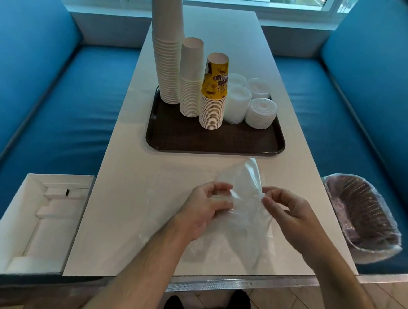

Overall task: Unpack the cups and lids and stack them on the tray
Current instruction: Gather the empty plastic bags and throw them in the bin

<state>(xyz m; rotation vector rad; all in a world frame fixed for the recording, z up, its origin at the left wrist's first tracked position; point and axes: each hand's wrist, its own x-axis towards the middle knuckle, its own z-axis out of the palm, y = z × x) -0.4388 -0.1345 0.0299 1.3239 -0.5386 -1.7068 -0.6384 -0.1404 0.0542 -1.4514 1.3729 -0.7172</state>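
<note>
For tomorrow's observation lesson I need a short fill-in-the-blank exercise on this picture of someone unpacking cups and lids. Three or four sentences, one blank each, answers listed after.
1. The tray holds ____ stacks of paper cups.
2. The top cup of the shortest cup stack is printed mostly in ____.
3. Both the left hand and the right hand hold a clear plastic ____.
4. The stacks of lids stand to the ____ of the cups.

Answers: three; yellow; bag; right

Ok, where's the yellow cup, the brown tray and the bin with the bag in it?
yellow cup [215, 79]: head view, on its printed side.
brown tray [189, 138]: head view, on its bare front floor.
bin [365, 217]: head view, on its inner wall.
</note>
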